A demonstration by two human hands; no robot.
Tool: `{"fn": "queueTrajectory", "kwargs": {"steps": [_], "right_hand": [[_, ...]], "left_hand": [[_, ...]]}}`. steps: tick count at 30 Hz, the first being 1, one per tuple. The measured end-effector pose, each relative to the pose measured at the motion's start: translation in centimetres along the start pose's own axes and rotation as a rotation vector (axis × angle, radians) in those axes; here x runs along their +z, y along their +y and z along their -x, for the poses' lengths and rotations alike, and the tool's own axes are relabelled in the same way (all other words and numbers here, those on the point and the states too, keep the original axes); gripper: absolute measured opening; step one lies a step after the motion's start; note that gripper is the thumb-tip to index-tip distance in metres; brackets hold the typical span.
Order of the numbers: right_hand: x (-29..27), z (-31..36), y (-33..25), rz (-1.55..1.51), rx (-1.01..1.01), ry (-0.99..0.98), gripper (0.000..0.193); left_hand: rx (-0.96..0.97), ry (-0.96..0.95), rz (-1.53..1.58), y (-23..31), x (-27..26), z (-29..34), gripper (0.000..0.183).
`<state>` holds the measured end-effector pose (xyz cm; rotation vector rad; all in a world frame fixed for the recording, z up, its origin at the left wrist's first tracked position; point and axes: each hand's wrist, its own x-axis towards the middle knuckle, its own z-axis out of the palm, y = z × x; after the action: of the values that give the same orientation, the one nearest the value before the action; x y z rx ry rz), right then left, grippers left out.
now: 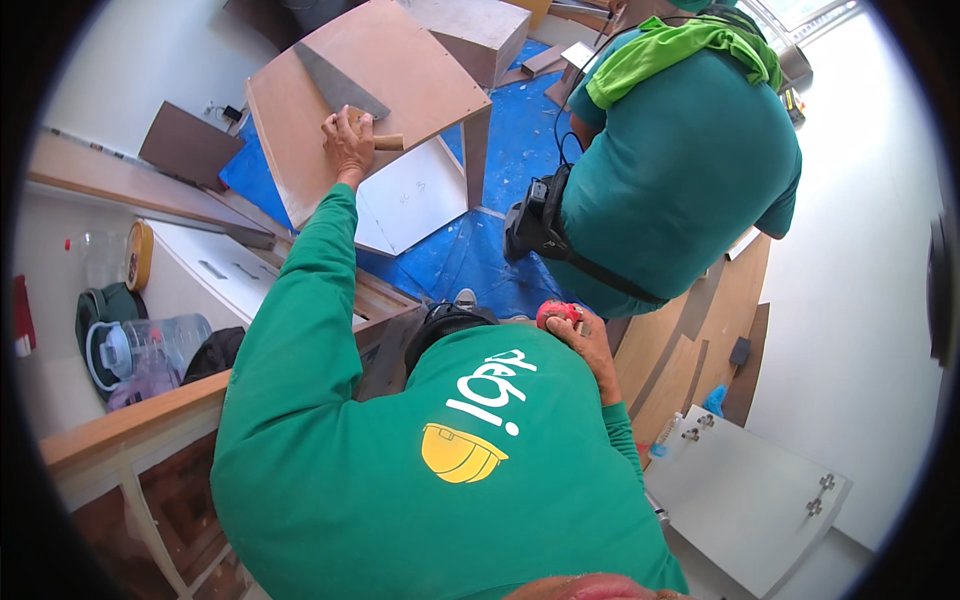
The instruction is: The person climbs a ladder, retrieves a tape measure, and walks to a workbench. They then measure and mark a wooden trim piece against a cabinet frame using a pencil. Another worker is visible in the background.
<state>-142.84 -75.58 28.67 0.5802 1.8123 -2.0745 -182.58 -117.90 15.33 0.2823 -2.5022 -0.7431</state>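
Observation:
My left arm, in a green sleeve, reaches forward over a light brown wooden cabinet box (425,75). There my left hand (348,150) is closed around the wooden handle of a handsaw (340,84). Its tapered grey blade lies across the top panel, pointing away to the left. At my waist, my right hand (588,345) is closed on a red rounded object (558,314); its kind I cannot make out. The box stands on a blue sheet (515,150), and a white panel (412,198) shows under its near side.
A co-worker in a green shirt (680,150) bends close at the right. Behind the box stands another wooden box (470,38). Bottles and a clear jug (180,345) sit at left. Wooden boards (690,340) and a hinged white door (750,500) lie at right.

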Motion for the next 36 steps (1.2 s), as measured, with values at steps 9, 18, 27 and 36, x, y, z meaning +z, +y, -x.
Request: {"fn": "queueTrajectory", "kwargs": {"steps": [9,18,27,36], "right_hand": [[-1.0,-1.0,-0.5,0.052,0.031,-0.079,0.032],[-1.2,-1.6,0.4,0.051,0.037,-0.17,0.03],[2.1,-4.8,-2.9,0.242,-0.061,-0.297,0.03],[6.9,-10.9,-7.0,0.212,-0.107,-0.381,0.026]], "left_hand": [[0.005,0.025,-0.02,-0.2,0.5,-0.2,0.062],[0.016,0.032,-0.005,-0.8,0.4,-0.3,0.07],[-0.063,-0.035,0.032,1.1,-0.5,-0.2,0.085],[-0.15,0.488,0.401,-5.7,-5.6,0.3,0.066]]}}
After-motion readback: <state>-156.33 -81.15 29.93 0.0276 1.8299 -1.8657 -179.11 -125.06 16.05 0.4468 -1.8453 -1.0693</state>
